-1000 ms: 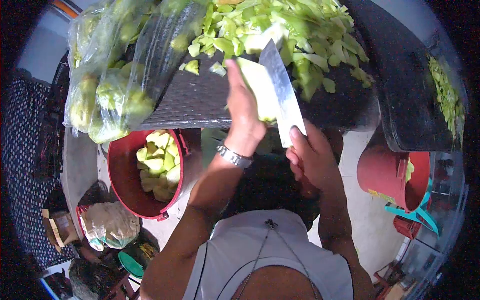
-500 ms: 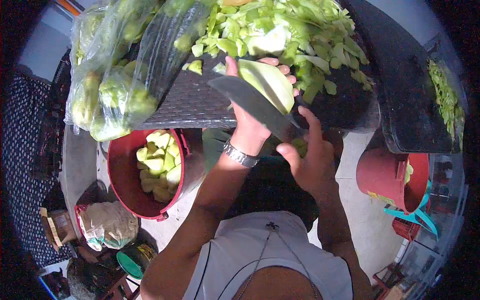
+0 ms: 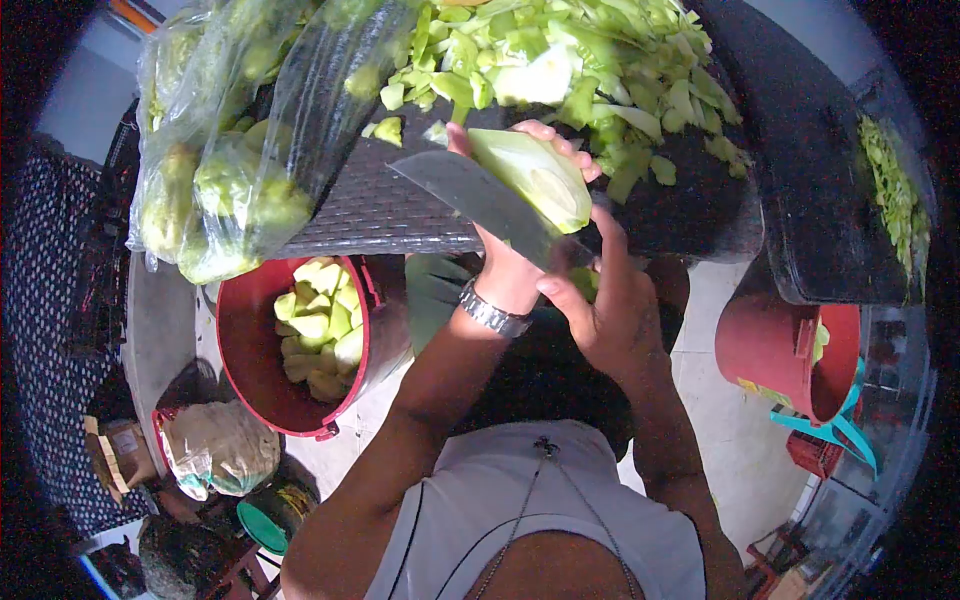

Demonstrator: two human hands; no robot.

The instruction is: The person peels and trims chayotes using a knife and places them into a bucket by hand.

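Observation:
My left hand (image 3: pixel 510 265) holds a pale green peeled vegetable (image 3: pixel 535 178), its thumb on the left side and fingertips showing beyond the far edge. Across my left palm, just below the vegetable, lies the wide dark blade of a knife (image 3: pixel 480 203), its tip pointing up and left. The knife's handle end is at my right hand (image 3: pixel 618 315), whose thumb and index finger reach toward the vegetable's lower end. Its other fingers and the handle are hidden. Green peelings (image 3: pixel 600 90) are heaped on the dark woven tabletop (image 3: pixel 390 205) beyond my hands.
Clear plastic bags of green vegetables (image 3: pixel 225 190) rest at the table's left. Below is a red bucket (image 3: pixel 245 370) with peeled pieces. Another red bucket (image 3: pixel 760 350) stands at the right, near a dark surface (image 3: pixel 800 200) with more peelings. A sack (image 3: pixel 220 450) sits lower left.
The knife has swung from upright beside the vegetable to flat across my left palm, blade pointing left. The vegetable has tilted, and my left fingertips now show behind it.

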